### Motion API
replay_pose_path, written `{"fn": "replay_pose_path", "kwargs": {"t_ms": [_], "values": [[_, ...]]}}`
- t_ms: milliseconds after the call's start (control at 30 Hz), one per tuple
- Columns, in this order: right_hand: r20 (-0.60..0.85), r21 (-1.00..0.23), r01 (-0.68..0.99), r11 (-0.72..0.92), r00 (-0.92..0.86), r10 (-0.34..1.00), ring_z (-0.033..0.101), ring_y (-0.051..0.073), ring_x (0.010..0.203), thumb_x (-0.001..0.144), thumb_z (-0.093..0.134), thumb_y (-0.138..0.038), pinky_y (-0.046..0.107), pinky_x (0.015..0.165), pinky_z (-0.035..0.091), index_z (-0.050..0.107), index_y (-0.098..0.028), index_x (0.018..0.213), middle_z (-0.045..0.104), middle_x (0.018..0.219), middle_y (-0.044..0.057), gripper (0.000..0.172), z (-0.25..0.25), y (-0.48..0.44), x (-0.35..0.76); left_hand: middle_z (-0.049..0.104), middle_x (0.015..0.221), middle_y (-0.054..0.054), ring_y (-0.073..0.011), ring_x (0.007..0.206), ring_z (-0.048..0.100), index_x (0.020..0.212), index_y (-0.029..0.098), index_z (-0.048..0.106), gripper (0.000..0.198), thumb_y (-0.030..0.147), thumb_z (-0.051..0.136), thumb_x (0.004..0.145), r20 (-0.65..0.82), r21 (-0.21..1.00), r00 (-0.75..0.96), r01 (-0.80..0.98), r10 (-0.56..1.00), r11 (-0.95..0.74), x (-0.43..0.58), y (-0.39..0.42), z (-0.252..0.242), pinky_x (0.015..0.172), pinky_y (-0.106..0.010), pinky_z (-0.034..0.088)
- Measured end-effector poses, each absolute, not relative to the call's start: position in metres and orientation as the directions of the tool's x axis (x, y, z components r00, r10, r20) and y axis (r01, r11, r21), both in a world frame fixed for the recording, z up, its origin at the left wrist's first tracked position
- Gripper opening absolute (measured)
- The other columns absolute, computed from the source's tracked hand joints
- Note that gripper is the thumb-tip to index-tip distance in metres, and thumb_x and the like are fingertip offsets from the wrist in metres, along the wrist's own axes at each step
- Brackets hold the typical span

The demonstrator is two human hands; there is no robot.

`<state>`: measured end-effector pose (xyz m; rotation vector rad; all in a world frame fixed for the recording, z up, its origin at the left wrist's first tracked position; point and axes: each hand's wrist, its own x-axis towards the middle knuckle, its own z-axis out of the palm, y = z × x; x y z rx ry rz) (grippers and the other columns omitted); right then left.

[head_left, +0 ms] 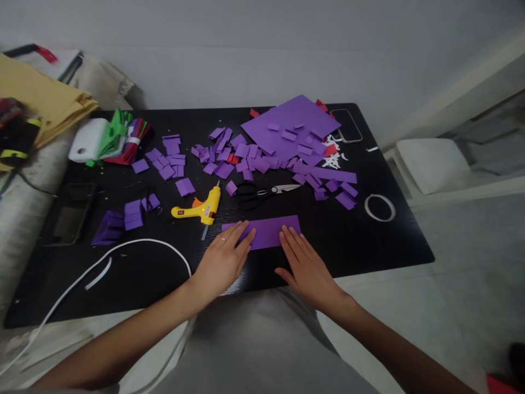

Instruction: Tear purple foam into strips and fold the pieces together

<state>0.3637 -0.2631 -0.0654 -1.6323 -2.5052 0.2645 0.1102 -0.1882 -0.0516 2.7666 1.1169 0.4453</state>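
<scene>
A purple paper strip [266, 232] lies flat on the black table near its front edge. My left hand [223, 257] rests on the strip's left end, fingers stretched out. On its right end lie the extended fingers of my right hand [305, 268], the thumb held apart. Just beyond the strip are black-handled scissors [268, 191], blades pointing right. A yellow glue gun [199, 208] lies left of them, close to my left hand. Many small folded purple paper pieces [246, 156] are scattered farther back, some on a large purple sheet [283, 123].
A tape roll [379, 208] lies at the right. White paper scraps [332, 156] and a clear phone case [346, 126] are at the back right. Bundled coloured paper [129, 139] stands at the back left. A white cable [139, 241] curves across the front left of the table [135, 290].
</scene>
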Motion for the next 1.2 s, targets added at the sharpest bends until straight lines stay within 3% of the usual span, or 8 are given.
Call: {"fn": "replay_pose_path", "kwargs": {"t_ms": [200, 400, 533, 633, 767, 1200], "values": [[-0.035, -0.19, 0.934, 0.303, -0.314, 0.949, 0.02, 0.034, 0.165, 0.109, 0.042, -0.054, 0.059, 0.13, 0.032, -0.025, -0.014, 0.165, 0.015, 0.177, 0.02, 0.096, -0.063, -0.271, 0.369, 0.064, 0.147, -0.02, -0.0344, 0.136, 0.063, 0.14, 0.011, 0.065, 0.04, 0.014, 0.05, 0.104, 0.23, 0.264, 0.661, 0.665, 0.715, -0.699, 0.112, -0.191, -0.051, 0.11, -0.052, 0.058], [0.02, -0.211, 0.927, 0.31, -0.313, 0.95, 0.025, 0.037, 0.163, 0.108, 0.045, -0.055, 0.063, 0.128, 0.033, -0.019, -0.013, 0.168, 0.021, 0.176, 0.022, 0.097, -0.069, -0.273, 0.371, 0.061, 0.151, -0.025, -0.0386, 0.141, 0.058, 0.143, 0.003, 0.061, 0.047, 0.031, 0.054, 0.105, 0.183, 0.177, 0.687, 0.681, 0.703, -0.711, 0.128, -0.198, -0.047, 0.117, -0.056, 0.05], [0.048, -0.212, 0.924, 0.317, -0.314, 0.948, 0.027, 0.037, 0.163, 0.108, 0.045, -0.054, 0.064, 0.127, 0.034, -0.013, -0.013, 0.17, 0.024, 0.175, 0.022, 0.094, -0.072, -0.273, 0.371, 0.052, 0.163, -0.016, -0.0309, 0.152, 0.048, 0.154, 0.008, 0.051, 0.053, 0.035, 0.049, 0.108, 0.141, 0.185, 0.834, 0.507, 0.533, -0.842, 0.143, -0.205, -0.053, 0.127, -0.049, 0.039], [0.054, -0.206, 0.926, 0.317, -0.313, 0.948, 0.028, 0.037, 0.162, 0.108, 0.045, -0.055, 0.063, 0.127, 0.035, -0.012, -0.012, 0.17, 0.026, 0.174, 0.022, 0.094, -0.072, -0.273, 0.37, 0.05, 0.164, -0.014, -0.0298, 0.154, 0.046, 0.156, 0.009, 0.049, 0.055, 0.039, 0.047, 0.11, 0.119, 0.21, 0.842, 0.497, 0.527, -0.842, 0.145, -0.21, -0.057, 0.128, -0.048, 0.036], [0.043, -0.2, 0.928, 0.313, -0.311, 0.95, 0.029, 0.038, 0.162, 0.109, 0.044, -0.055, 0.063, 0.127, 0.035, -0.014, -0.012, 0.169, 0.026, 0.174, 0.023, 0.094, -0.068, -0.273, 0.369, 0.052, 0.163, -0.015, -0.0294, 0.151, 0.05, 0.155, 0.009, 0.05, 0.054, 0.036, 0.051, 0.108, 0.132, 0.234, 0.816, 0.526, 0.562, -0.818, 0.128, -0.214, -0.055, 0.125, -0.047, 0.04], [0.041, -0.217, 0.93, 0.298, -0.296, 0.954, 0.028, 0.037, 0.162, 0.109, 0.047, -0.052, 0.064, 0.127, 0.035, -0.016, -0.016, 0.169, 0.024, 0.175, 0.021, 0.095, -0.066, -0.273, 0.369, 0.067, 0.148, -0.013, -0.0298, 0.135, 0.066, 0.14, 0.011, 0.067, 0.039, 0.026, 0.05, 0.108, 0.194, 0.15, 0.786, 0.567, 0.586, -0.81, 0.054, -0.214, -0.038, 0.112, -0.048, 0.057]]}}
